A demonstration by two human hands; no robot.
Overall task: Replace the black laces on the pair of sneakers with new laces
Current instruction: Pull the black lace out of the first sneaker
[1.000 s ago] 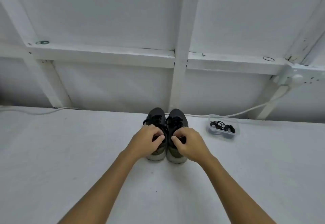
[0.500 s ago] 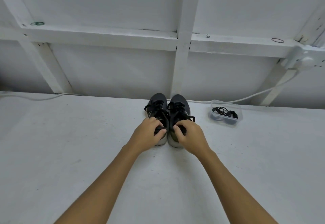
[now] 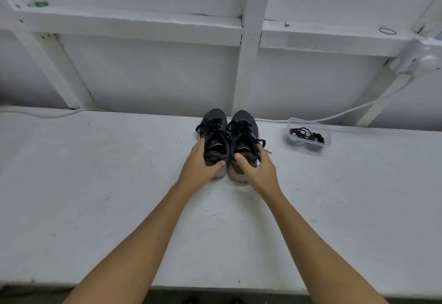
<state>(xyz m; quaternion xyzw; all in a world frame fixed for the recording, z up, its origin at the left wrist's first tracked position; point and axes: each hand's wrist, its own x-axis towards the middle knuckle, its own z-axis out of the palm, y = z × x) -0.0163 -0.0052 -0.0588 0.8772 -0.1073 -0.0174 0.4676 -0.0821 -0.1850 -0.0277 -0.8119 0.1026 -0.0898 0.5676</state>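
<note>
Two dark grey sneakers with black laces stand side by side on the white table, toes pointing away from me. My left hand (image 3: 199,164) grips the heel of the left sneaker (image 3: 214,134), thumb across the back. My right hand (image 3: 257,167) grips the heel of the right sneaker (image 3: 244,131), fingers along its outer side. A clear plastic tub (image 3: 308,136) holding coiled black laces sits to the right of the sneakers.
The white table (image 3: 95,184) runs to a white framed wall behind. A white cable (image 3: 346,112) trails along the back edge to a socket at the upper right. The table's front edge lies close to me at the bottom.
My hands have slid from the top of the shoe openings out to the heels, each now wrapped round one sneaker. The view has tilted down slightly.
</note>
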